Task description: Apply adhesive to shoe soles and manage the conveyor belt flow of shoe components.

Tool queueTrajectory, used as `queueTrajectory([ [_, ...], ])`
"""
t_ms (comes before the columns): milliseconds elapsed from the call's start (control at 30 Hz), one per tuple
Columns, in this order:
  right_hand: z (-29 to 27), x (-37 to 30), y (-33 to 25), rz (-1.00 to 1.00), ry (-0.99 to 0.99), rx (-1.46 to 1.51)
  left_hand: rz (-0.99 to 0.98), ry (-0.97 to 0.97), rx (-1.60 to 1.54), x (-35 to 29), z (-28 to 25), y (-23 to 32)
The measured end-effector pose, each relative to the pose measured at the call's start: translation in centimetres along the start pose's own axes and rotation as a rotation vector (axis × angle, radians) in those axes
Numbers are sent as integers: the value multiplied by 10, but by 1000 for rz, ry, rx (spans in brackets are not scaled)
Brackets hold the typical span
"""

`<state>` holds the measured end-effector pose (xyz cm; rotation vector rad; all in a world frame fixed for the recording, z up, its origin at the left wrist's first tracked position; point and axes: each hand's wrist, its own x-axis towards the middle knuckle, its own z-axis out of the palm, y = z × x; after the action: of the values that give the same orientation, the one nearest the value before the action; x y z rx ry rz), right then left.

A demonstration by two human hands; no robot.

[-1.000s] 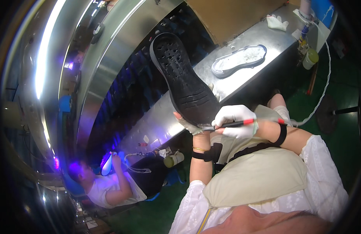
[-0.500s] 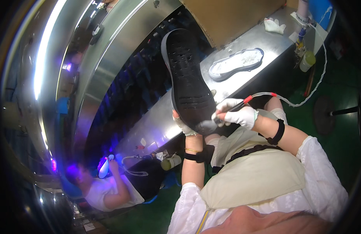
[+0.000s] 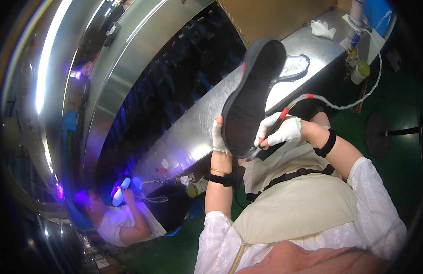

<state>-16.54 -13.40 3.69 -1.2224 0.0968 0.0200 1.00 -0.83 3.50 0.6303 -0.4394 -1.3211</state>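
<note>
Left hand [image 3: 219, 136]: I grip the black sole [image 3: 249, 102] | Right hand [image 3: 280, 130]: I pinch a brush [image 3: 283, 113] (tip by the sole's edge) | Worktop [image 3: 193, 123]: white-topped sole [image 3: 295, 67]

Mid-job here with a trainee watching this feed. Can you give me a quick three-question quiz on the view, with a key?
1. The left grip holds the black sole. What does the right grip hold?
A) a cardboard sheet
B) a slim black-and-red tool
C) a green-lidded container

2. Fill in: the pale sole-shaped piece, partly hidden behind the held sole, lies on the metal ____.

3. True or false: neither grip wears a glove.

Key:
1. B.
2. Bench.
3. False; both wear white gloves, with some fingertips bare.
</note>
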Motion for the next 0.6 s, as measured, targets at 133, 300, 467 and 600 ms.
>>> queueTrajectory([
  [133,1,6,7,-166,82,-52,-73,31,50,7,2,2],
  [300,0,7,8,-48,85,-153,-212,56,-15,21,-4,3],
  [467,-11,0,-9,-30,38,-136,-266,93,93,22,-18,3],
  [600,-10,10,0,-112,76,-197,-333,129,51,27,-24,4],
])
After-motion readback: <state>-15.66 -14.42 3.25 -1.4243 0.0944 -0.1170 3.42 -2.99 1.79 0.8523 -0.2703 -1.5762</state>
